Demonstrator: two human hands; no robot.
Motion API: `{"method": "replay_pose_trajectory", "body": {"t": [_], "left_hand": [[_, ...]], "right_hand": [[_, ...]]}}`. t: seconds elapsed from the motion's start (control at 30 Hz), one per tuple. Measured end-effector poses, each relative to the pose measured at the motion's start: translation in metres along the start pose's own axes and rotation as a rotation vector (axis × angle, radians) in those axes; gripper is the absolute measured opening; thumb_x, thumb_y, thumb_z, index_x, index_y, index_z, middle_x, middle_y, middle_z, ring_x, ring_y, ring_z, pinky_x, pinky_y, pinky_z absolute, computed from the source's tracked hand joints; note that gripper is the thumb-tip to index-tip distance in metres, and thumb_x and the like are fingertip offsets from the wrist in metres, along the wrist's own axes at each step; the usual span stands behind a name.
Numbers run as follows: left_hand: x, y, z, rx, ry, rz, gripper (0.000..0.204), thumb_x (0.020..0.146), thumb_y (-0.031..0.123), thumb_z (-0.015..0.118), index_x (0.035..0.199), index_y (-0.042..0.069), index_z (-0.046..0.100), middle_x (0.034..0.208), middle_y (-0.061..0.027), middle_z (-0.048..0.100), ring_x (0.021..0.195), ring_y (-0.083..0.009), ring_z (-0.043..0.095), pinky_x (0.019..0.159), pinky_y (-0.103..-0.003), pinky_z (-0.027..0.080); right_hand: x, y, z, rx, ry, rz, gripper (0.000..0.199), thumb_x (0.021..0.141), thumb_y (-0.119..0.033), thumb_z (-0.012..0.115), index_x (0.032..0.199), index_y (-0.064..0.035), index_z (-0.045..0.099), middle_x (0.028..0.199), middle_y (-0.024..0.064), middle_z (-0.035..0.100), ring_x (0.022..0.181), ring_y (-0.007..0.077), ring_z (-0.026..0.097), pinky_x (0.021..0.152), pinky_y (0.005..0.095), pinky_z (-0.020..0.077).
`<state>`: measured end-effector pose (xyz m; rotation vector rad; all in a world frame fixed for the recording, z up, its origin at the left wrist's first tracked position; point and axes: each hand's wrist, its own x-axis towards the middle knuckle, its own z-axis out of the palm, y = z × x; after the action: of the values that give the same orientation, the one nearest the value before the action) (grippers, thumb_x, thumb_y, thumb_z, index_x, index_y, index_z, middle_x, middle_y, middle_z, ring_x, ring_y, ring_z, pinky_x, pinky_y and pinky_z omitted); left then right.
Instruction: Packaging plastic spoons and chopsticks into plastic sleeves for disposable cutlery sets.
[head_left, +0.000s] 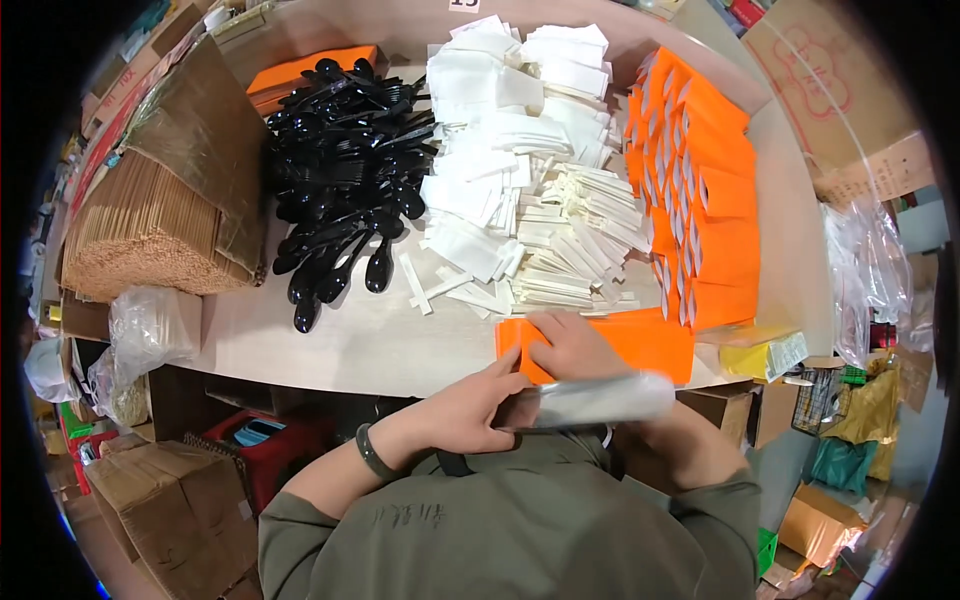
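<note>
My left hand (480, 402) is closed around the left end of a blurred, greyish clear-plastic bundle (605, 398); what is inside it cannot be made out. This bundle lies across my right wrist. My right hand (570, 347) has its fingers bent and pressed onto flat orange paper sleeves (650, 345) at the table's front edge. Beyond my hands are loose white strips (470, 293) and cream-coloured narrow packets (570, 240). White folded napkins (490, 130) are heaped behind them. Black plastic spoons and forks (350, 170) form a pile on the left.
On the right, orange sleeves (725, 215) stand in overlapping rows. A cardboard box of wooden sticks (150, 240) sits at the table's left. More orange sleeves (310, 75) lie at the back left. A yellow box (765, 358) is at the front right corner, and cartons (170, 510) crowd the floor.
</note>
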<state>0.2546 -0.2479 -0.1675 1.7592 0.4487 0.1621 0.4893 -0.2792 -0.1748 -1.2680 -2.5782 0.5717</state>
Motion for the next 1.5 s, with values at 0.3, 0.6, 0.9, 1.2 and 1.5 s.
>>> {"method": "replay_pose_trajectory", "body": {"t": [0.3,0.6,0.9,1.2,1.5], "left_hand": [[-0.057,-0.051,-0.023,0.586,0.639,-0.298,0.061,0.068,0.009,0.080,0.124,0.006,0.056,0.102,-0.0166,0.063,0.092,-0.0372,0.063,0.080,-0.042,0.052],[-0.071,-0.035,-0.045,0.733,0.347,-0.292,0.069,0.065,0.015,0.084,0.128,0.009,0.056,0.094,-0.0118,0.061,0.086,-0.0335,0.062,0.074,-0.041,0.051],[-0.073,-0.053,-0.064,0.700,0.626,-0.071,0.055,0.075,0.028,0.083,0.121,0.006,0.063,0.115,-0.0141,0.064,0.109,-0.0359,0.060,0.095,-0.043,0.049],[-0.110,-0.079,-0.135,0.797,1.134,-0.277,0.021,0.084,0.004,0.069,0.105,0.005,0.068,0.106,-0.0138,0.067,0.099,-0.0339,0.065,0.084,-0.039,0.053],[-0.060,-0.090,-0.197,1.052,0.893,-0.238,0.019,0.078,0.015,0.074,0.096,0.009,0.071,0.091,-0.0055,0.065,0.090,-0.0277,0.064,0.078,-0.040,0.053]], "right_hand": [[0.019,-0.038,0.018,0.008,0.081,0.623,0.035,0.093,-0.036,0.061,0.081,-0.0037,0.063,0.064,0.0154,0.062,0.063,0.0372,0.063,0.057,0.0497,0.0479],[0.053,-0.046,0.052,0.200,0.124,0.515,0.017,0.082,-0.021,0.062,0.080,-0.0034,0.063,0.070,0.0167,0.065,0.068,0.0387,0.065,0.063,0.0494,0.0504],[0.134,0.020,0.041,-0.012,0.094,0.155,0.011,0.084,-0.011,0.063,0.093,-0.0046,0.060,0.088,0.0137,0.059,0.092,0.0355,0.059,0.079,0.0437,0.0502],[0.106,0.029,0.023,-0.113,0.301,0.267,0.004,0.078,-0.002,0.062,0.082,-0.0023,0.060,0.083,0.0156,0.062,0.085,0.0365,0.063,0.074,0.0453,0.0527],[0.113,0.018,0.011,0.008,0.230,0.478,0.013,0.081,-0.012,0.065,0.081,-0.0007,0.061,0.082,0.0176,0.063,0.074,0.0360,0.064,0.066,0.0444,0.0523]]}}
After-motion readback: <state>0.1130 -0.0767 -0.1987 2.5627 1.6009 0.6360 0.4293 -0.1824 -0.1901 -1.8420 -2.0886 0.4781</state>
